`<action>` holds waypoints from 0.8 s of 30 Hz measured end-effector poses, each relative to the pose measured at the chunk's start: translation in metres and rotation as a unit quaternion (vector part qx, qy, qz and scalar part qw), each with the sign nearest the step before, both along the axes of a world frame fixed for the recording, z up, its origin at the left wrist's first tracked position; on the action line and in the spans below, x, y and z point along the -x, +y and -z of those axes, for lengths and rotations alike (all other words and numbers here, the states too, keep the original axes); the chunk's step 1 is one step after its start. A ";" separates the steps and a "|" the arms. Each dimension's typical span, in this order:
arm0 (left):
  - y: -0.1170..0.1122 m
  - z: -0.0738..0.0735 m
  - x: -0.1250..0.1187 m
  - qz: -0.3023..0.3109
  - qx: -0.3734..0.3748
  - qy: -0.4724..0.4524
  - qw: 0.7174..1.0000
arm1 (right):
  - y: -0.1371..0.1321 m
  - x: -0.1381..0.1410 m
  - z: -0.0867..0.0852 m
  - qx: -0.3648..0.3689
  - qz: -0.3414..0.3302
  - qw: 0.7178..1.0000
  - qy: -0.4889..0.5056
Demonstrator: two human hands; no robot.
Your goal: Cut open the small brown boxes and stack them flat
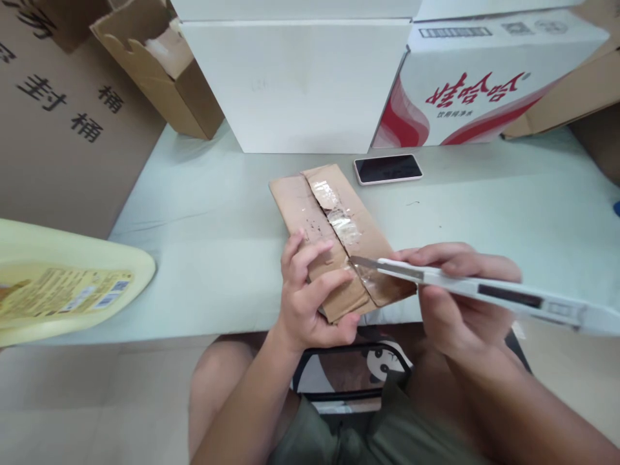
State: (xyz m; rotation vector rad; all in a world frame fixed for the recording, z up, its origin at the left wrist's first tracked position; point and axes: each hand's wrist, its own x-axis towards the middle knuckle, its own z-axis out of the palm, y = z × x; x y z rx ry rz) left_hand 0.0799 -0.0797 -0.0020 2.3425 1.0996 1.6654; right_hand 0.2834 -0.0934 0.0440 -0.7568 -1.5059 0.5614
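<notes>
A small brown cardboard parcel (320, 213), sealed along its middle with clear tape, lies near the front edge of the pale table (203, 219). My left hand (310, 297) grips the parcel's near left corner, fingers on top and thumb at the edge. My right hand (455, 297) is closed round a white utility knife (484, 290). The knife's blade tip rests at the taped seam near the parcel's front end.
A phone (387, 169) lies face up behind the parcel. A white box (300, 84), a red-and-white printed carton (484, 77) and brown cartons (62, 116) line the back and left. A yellow bottle (62, 284) lies at the left edge. My knees are below the table.
</notes>
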 end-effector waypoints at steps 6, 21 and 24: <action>-0.001 0.001 0.000 -0.007 0.015 0.002 1.000 | 0.002 -0.005 -0.003 -0.067 -0.024 0.995 -0.076; -0.001 0.000 0.000 -0.008 0.007 0.007 1.000 | -0.002 0.000 -0.002 -0.139 -0.057 0.974 -0.171; -0.002 0.000 0.000 -0.012 0.008 0.015 1.000 | -0.002 -0.004 -0.009 -0.136 -0.069 0.970 -0.191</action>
